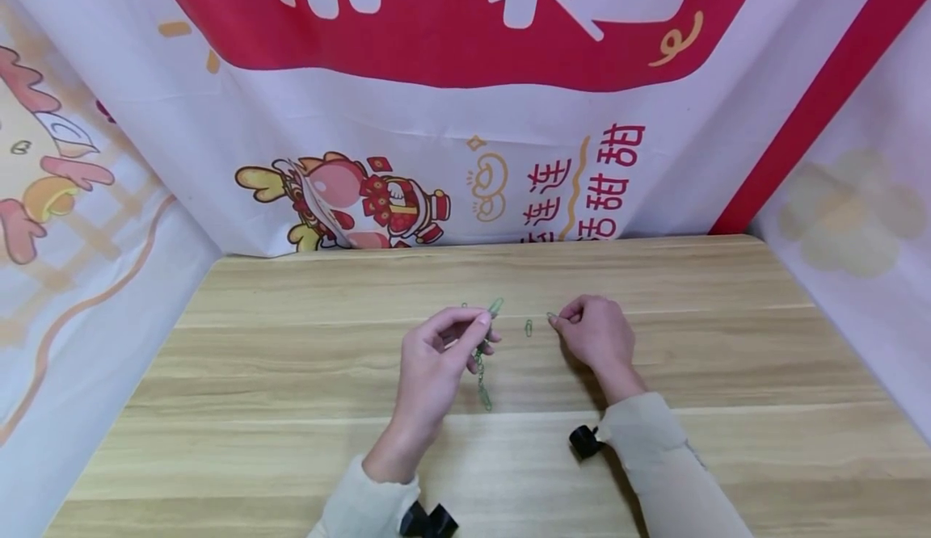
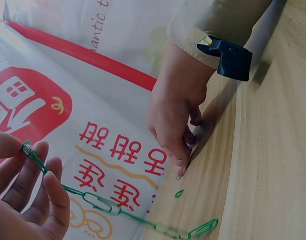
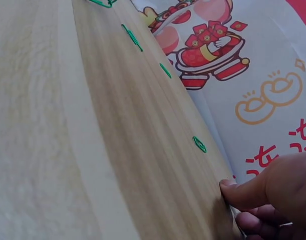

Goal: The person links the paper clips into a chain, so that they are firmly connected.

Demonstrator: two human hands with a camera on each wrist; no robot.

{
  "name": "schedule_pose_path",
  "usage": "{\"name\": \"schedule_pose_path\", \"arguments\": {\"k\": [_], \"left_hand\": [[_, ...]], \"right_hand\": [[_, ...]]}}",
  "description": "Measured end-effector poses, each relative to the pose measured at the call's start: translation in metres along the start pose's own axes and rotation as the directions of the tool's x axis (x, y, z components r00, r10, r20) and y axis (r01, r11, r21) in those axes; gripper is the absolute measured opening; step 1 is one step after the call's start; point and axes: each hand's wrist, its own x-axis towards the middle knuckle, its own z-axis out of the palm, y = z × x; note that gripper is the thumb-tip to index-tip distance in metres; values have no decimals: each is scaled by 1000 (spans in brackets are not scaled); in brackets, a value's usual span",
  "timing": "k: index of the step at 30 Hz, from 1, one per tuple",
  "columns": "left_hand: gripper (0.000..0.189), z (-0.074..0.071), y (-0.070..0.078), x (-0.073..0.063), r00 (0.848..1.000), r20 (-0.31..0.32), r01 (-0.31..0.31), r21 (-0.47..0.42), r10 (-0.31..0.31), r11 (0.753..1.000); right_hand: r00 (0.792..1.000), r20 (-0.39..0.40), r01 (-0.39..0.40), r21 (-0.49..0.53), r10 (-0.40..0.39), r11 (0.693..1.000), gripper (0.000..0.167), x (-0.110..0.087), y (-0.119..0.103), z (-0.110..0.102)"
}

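Observation:
My left hand (image 1: 431,364) pinches one end of a chain of green paper clips (image 2: 97,201) between thumb and forefinger, with the other fingers loosely bent. The chain hangs down past the fingers, its lowest clip (image 1: 486,397) over the table. Further right, my right hand (image 1: 600,334) is down at the tabletop, thumb and forefinger pinching a small green paper clip (image 1: 550,315); in the right wrist view the fingers hide it. One loose green paper clip (image 1: 528,328) lies on the wood between the hands.
Another green paper clip (image 1: 465,305) shows on the table just beyond the left hand. The wooden table (image 1: 276,441) ends at the back against a printed white and red cloth (image 1: 451,110); cloth also hangs along both sides. Black cameras (image 1: 584,443) sit on both wrists.

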Motion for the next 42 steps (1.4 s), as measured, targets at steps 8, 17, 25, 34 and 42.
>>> {"name": "schedule_pose_path", "arguments": {"k": [8,17,25,34,42], "left_hand": [[15,1,-2,-1,999,-4,34,22,-34,999],[15,1,-3,-1,997,-2,75,24,-75,997],[16,2,-3,0,996,7,93,21,-93,995],[17,2,-2,1,992,22,123,13,-124,992],[17,1,-1,1,989,28,145,15,-145,989]], "right_hand": [[994,-13,107,168,-106,980,15,-5,11,-8],[984,10,158,408,-178,899,14,-11,17,-23],[959,81,164,625,-272,763,23,-16,7,-40],[952,109,145,666,-288,732,23,-32,-14,-51],[947,42,228,610,-318,759,20,-43,-25,-51]]}}
